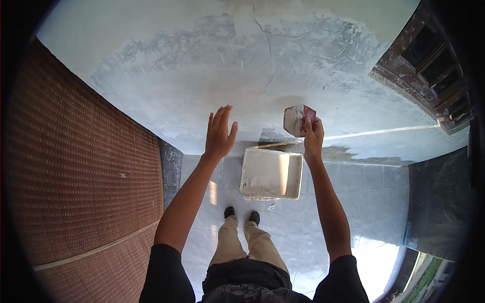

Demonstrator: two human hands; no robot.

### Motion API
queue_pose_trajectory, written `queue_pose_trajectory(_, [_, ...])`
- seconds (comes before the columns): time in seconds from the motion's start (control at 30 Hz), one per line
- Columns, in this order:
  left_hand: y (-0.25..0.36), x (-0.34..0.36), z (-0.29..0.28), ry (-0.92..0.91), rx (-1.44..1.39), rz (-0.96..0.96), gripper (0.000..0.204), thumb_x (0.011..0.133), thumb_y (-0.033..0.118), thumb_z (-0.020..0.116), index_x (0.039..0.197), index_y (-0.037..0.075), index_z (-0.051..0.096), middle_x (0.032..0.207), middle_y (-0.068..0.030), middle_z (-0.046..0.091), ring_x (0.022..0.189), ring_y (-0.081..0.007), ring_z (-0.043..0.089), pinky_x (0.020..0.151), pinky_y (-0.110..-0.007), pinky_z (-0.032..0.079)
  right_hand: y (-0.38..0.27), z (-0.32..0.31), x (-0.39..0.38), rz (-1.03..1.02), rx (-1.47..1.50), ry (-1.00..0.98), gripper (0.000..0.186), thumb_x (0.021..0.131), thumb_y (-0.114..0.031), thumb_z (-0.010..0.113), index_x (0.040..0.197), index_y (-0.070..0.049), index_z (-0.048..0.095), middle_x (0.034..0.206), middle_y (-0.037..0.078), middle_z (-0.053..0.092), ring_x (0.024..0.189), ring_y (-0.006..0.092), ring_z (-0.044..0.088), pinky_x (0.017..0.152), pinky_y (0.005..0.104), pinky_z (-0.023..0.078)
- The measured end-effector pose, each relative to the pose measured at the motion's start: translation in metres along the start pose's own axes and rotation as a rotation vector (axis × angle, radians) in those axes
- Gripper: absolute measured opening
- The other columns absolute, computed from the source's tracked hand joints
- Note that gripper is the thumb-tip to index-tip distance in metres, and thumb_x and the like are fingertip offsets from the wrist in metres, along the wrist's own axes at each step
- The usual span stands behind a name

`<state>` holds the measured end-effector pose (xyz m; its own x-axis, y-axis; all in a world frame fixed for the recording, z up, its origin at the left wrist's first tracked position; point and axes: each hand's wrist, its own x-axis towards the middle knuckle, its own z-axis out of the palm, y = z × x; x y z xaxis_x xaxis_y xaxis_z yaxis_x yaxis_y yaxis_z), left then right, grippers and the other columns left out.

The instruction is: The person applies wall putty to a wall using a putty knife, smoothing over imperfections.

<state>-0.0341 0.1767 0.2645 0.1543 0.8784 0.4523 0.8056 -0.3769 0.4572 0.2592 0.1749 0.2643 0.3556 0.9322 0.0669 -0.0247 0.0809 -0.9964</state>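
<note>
In my right hand [313,136] is a small flat plate [300,120], six-sided and reddish-brown, partly coated with pale paste. Thumb and fingers grip its right edge, and it is held up before the wall. My left hand [221,134] is raised level with it, empty, its fingers stretched and the thumb apart. Ahead of both hands spreads a pale wall [202,91] with rough grey-white smears over its upper part. Below and between my hands, a whitish rectangular tub [298,178] sits on the floor, crusted along its rim. Pale material covers its inside.
Woven brown matting [91,161] covers the left side. A dark wooden window frame [399,76] is set in the wall at upper right. Dark sheeting [439,202] hangs at the right. My feet stand on grey floor tiles [333,202] just behind the tub.
</note>
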Motion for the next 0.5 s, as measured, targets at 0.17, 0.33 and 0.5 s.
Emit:
queue_pose_trajectory(0.17, [-0.037,-0.086,0.078,-0.178,-0.247,-0.189,0.047,0.101,0.024,0.050,0.142,0.004,0.044,0.143,-0.0187,0.049,0.135,-0.0357,0.044,0.115,-0.048,0.033,0.124,-0.027,-0.059,0.140,-0.175,-0.019,0.023,0.103,-0.020,0.052,0.112,0.001,0.058,0.099,0.008,0.064,0.093,0.0138,0.060,0.084,0.0312,0.048])
queue_pose_trajectory(0.33, [-0.064,-0.173,0.150,-0.262,-0.299,-0.337,0.046,0.100,0.022,0.051,0.140,0.001,0.044,0.141,-0.0211,0.051,0.131,-0.0382,0.048,0.111,-0.046,0.038,0.231,-0.050,-0.112,0.256,-0.418,-0.078,0.025,0.103,-0.019,0.053,0.116,0.002,0.058,0.102,0.013,0.066,0.094,0.0196,0.063,0.086,0.0343,0.048])
queue_pose_trajectory(0.5, [-0.080,-0.243,0.200,-0.315,-0.354,-0.466,0.048,0.100,0.022,0.051,0.142,0.000,0.042,0.141,-0.0226,0.050,0.132,-0.0390,0.047,0.111,-0.045,0.037,0.276,-0.042,-0.151,0.349,-0.521,-0.145,0.024,0.102,-0.017,0.054,0.117,0.002,0.057,0.104,0.016,0.068,0.098,0.0222,0.065,0.087,0.0346,0.048])
